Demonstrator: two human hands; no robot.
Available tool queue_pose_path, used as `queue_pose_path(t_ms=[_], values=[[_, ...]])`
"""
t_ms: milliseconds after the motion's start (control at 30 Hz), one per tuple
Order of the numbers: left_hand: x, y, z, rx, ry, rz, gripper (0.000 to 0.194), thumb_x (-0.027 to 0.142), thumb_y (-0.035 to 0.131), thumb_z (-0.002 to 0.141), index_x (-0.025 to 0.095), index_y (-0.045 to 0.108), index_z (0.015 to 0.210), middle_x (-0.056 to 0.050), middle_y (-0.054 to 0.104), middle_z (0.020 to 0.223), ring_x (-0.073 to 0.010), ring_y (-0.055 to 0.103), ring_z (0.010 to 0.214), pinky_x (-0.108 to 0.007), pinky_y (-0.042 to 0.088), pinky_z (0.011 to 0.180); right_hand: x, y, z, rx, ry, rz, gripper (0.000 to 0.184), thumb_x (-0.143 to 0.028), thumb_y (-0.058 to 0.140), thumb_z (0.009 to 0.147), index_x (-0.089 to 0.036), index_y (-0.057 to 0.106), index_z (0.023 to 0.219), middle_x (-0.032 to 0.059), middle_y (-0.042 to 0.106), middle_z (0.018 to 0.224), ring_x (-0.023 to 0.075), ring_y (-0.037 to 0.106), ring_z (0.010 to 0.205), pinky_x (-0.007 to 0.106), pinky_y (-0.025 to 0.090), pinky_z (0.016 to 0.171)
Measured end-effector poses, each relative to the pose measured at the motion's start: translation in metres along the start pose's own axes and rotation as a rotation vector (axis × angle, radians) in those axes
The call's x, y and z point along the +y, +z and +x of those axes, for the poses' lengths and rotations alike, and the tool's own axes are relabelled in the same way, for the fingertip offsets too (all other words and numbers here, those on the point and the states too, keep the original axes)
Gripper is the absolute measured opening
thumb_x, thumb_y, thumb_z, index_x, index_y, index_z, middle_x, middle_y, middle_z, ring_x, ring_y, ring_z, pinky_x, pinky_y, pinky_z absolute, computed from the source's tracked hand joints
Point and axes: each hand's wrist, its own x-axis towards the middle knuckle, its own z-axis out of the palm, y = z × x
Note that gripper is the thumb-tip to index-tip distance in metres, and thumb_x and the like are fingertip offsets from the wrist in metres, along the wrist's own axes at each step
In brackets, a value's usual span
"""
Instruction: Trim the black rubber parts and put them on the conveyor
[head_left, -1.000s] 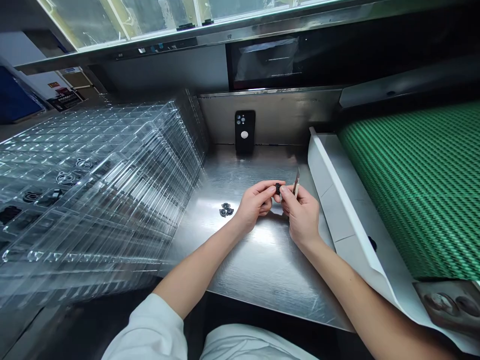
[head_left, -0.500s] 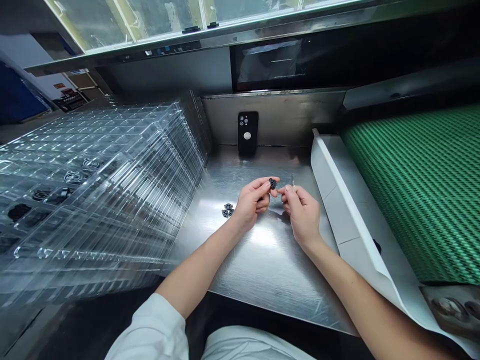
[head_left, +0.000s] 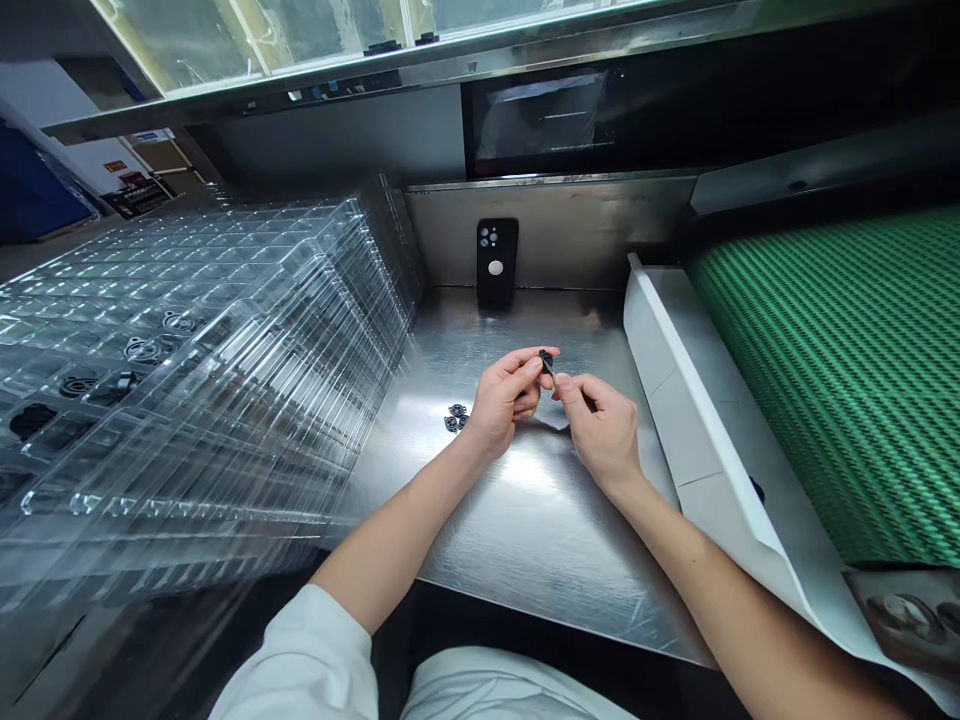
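My left hand (head_left: pixel 501 402) pinches a small round black plastic part (head_left: pixel 546 357) between thumb and fingertips, above the metal tabletop. My right hand (head_left: pixel 606 428) is closed around a slim tool (head_left: pixel 550 371), its narrow end reaching the part's lower edge. Most of the tool is hidden in the fingers, so its exact kind does not show. Left of my left wrist, a small cluster of similar black parts (head_left: pixel 456 418) lies on the steel surface.
Clear plastic trays (head_left: pixel 300 290) stand in a tall stack at left, some black parts in the top one. A black phone (head_left: pixel 496 262) leans against the back wall. On the right, a white guard (head_left: pixel 675 410) separates the tabletop from a green conveyor belt (head_left: pixel 855 370).
My right hand has turned and shifted slightly left, bringing the slim tool from pointing upward onto the black part. My left hand stays almost in place, still holding the part.
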Motion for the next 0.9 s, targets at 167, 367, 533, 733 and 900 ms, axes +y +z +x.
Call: queue_pose_path(t_ms=[167, 367, 533, 733, 900], values=[[-0.0005, -0.0007, -0.0003, -0.008, -0.004, -0.011, 0.042, 0.041, 0.08, 0.082, 0.015, 0.072, 0.113, 0.003, 0.058, 0.074, -0.0004, 0.023, 0.046, -0.02, 0.013, 0.044, -0.0011, -0.0015, 0.0003, 0.008, -0.037, -0.005, 0.056, -0.067, 0.055, 0.104, -0.022, 0.066, 0.073, 0.0, 0.057, 0.067, 0.0173, 0.048, 0.061, 0.031, 0.034, 0.062], [-0.0002, -0.0008, -0.0003, -0.022, -0.007, -0.022, 0.041, 0.04, 0.08, 0.081, 0.014, 0.072, 0.111, 0.003, 0.057, 0.073, -0.0003, 0.023, 0.046, -0.02, 0.013, 0.044, 0.0006, -0.0008, -0.0002, 0.025, -0.022, -0.019, 0.058, -0.069, 0.054, 0.104, -0.022, 0.065, 0.072, -0.0012, 0.052, 0.063, 0.0169, 0.045, 0.06, 0.031, 0.033, 0.061], [0.0008, -0.0001, -0.0007, -0.011, -0.018, -0.029, 0.041, 0.041, 0.081, 0.081, 0.014, 0.073, 0.111, 0.003, 0.056, 0.072, -0.0003, 0.023, 0.047, -0.019, 0.013, 0.045, -0.0011, -0.0016, -0.0005, 0.011, -0.049, -0.025, 0.057, -0.069, 0.053, 0.104, -0.022, 0.064, 0.073, -0.0013, 0.052, 0.064, 0.0169, 0.045, 0.06, 0.031, 0.033, 0.061], [0.0015, -0.0002, -0.0012, -0.007, -0.032, -0.034, 0.043, 0.042, 0.082, 0.08, 0.014, 0.074, 0.111, 0.003, 0.055, 0.072, -0.0002, 0.022, 0.047, -0.019, 0.012, 0.045, 0.0003, -0.0016, -0.0011, 0.015, -0.035, -0.034, 0.059, -0.071, 0.053, 0.103, -0.023, 0.064, 0.072, -0.0012, 0.053, 0.063, 0.0172, 0.045, 0.059, 0.032, 0.033, 0.061], [0.0022, 0.0012, -0.0018, -0.003, -0.028, -0.05, 0.043, 0.042, 0.083, 0.079, 0.014, 0.074, 0.11, 0.003, 0.054, 0.071, 0.0, 0.024, 0.047, -0.018, 0.013, 0.044, -0.001, -0.0011, -0.0018, 0.009, -0.046, -0.028, 0.059, -0.07, 0.052, 0.104, -0.022, 0.064, 0.073, -0.0011, 0.054, 0.063, 0.0171, 0.045, 0.06, 0.032, 0.033, 0.061]])
